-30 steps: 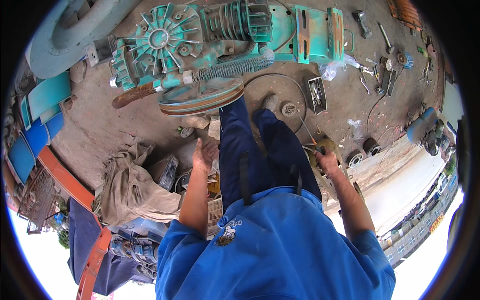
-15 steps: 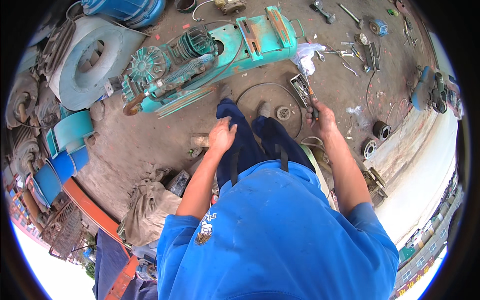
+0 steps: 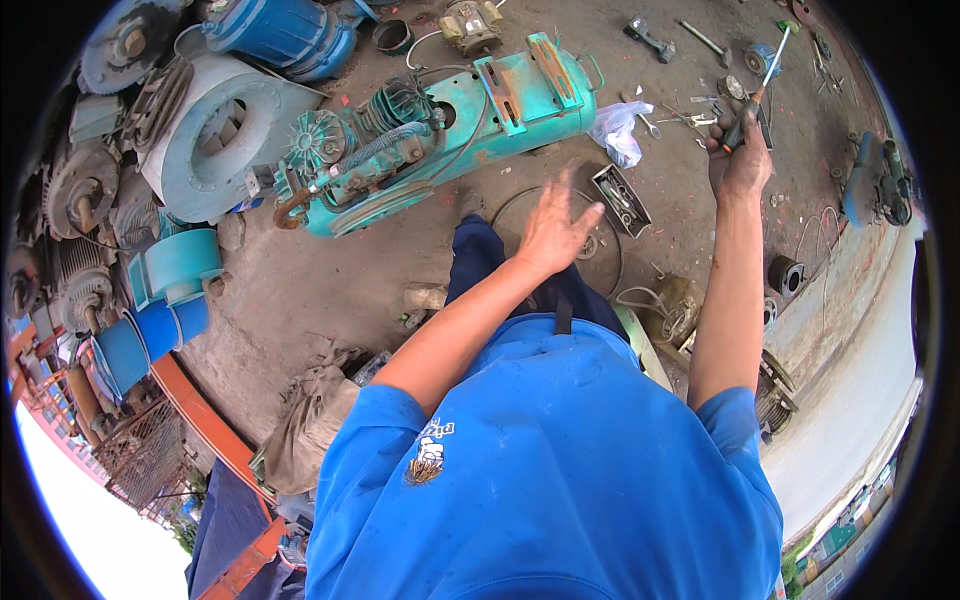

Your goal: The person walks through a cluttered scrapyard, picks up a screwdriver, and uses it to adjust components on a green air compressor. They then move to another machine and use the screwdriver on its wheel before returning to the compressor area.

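My right hand [image 3: 740, 165] is raised at the right, closed round the dark and orange handle of a screwdriver [image 3: 775, 62]. Its long metal shaft points up and away. My left hand [image 3: 550, 232] hovers over my knee with fingers spread and slightly smeared by motion, holding nothing. Just right of the left hand, a small open metal box [image 3: 620, 200] with loose parts inside lies on the ground. Beyond the left hand rests a green air compressor [image 3: 470, 110] with a ribbed pump head and a tank.
A white plastic bag [image 3: 617, 135] lies by the tank's right end, near scattered wrenches. On the left are a grey blower housing [image 3: 215, 135], a blue motor [image 3: 270, 35] and other rusty machine parts. A ring-shaped metal part [image 3: 786, 275] lies at the right.
My right hand has lifted the screwdriver up and right, away from the box, and its shaft now points upward. My left hand has left my leg and swung right. The view has shifted slightly.
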Demonstrator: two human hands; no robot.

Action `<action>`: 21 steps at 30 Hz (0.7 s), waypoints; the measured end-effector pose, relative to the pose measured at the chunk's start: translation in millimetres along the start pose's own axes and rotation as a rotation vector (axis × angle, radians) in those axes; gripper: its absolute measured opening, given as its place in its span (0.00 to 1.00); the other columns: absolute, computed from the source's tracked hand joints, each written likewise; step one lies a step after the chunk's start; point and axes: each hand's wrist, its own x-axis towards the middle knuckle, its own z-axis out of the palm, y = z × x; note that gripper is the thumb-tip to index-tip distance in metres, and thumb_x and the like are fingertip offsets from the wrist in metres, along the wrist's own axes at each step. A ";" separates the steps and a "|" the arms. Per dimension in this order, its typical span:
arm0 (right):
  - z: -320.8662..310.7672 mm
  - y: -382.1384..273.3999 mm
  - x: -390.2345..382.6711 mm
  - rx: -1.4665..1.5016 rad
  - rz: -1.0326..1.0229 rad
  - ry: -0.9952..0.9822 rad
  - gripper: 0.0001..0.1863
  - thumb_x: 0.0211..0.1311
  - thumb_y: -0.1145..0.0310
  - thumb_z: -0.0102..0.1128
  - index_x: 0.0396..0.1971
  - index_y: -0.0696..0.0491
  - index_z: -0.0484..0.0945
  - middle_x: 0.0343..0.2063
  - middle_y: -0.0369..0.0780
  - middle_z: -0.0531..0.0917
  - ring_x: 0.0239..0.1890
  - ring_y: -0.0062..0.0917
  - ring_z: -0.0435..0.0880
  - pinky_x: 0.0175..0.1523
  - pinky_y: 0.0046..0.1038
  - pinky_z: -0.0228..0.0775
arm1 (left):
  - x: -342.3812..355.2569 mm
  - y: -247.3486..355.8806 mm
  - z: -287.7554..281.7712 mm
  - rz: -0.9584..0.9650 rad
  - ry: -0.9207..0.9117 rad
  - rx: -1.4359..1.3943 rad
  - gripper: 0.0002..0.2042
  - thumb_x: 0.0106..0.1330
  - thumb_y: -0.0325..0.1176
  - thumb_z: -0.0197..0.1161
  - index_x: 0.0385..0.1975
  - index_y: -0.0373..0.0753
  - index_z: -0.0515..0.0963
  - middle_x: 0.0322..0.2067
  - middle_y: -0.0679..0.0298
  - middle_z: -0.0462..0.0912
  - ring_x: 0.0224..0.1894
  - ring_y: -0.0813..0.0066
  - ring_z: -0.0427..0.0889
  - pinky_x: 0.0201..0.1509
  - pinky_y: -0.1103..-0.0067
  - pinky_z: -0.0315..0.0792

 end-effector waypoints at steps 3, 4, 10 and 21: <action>-102.8 51.3 7.1 -0.487 0.076 0.170 0.15 0.62 0.60 0.53 0.39 0.57 0.75 0.24 0.36 0.75 0.24 0.24 0.73 0.29 0.24 0.65 | -9.7 -126.1 -59.3 -0.355 0.207 -0.123 0.30 0.61 0.47 0.57 0.57 0.31 0.64 0.57 0.41 0.65 0.55 0.51 0.71 0.59 0.69 0.64; -135.5 78.6 1.3 -0.659 0.153 0.186 0.15 0.61 0.59 0.53 0.37 0.57 0.76 0.23 0.36 0.76 0.24 0.24 0.74 0.28 0.25 0.66 | -28.1 -176.6 -75.1 -0.434 0.251 -0.033 0.28 0.60 0.46 0.57 0.55 0.31 0.66 0.53 0.42 0.68 0.52 0.52 0.73 0.56 0.69 0.65; -325.1 201.7 -115.4 -1.570 0.630 -0.057 0.17 0.56 0.56 0.59 0.30 0.58 0.78 0.22 0.39 0.78 0.22 0.27 0.76 0.26 0.30 0.68 | -198.8 -292.2 -126.7 -1.164 0.318 0.008 0.16 0.57 0.39 0.58 0.37 0.32 0.78 0.29 0.51 0.81 0.30 0.59 0.80 0.33 0.70 0.71; -204.1 168.8 -12.4 -1.055 0.594 -0.092 0.13 0.60 0.60 0.56 0.34 0.56 0.74 0.19 0.36 0.76 0.16 0.22 0.73 0.19 0.24 0.64 | -227.2 -273.2 -33.2 -1.155 0.343 -0.725 0.12 0.62 0.37 0.59 0.31 0.32 0.78 0.21 0.63 0.76 0.22 0.76 0.73 0.24 0.77 0.66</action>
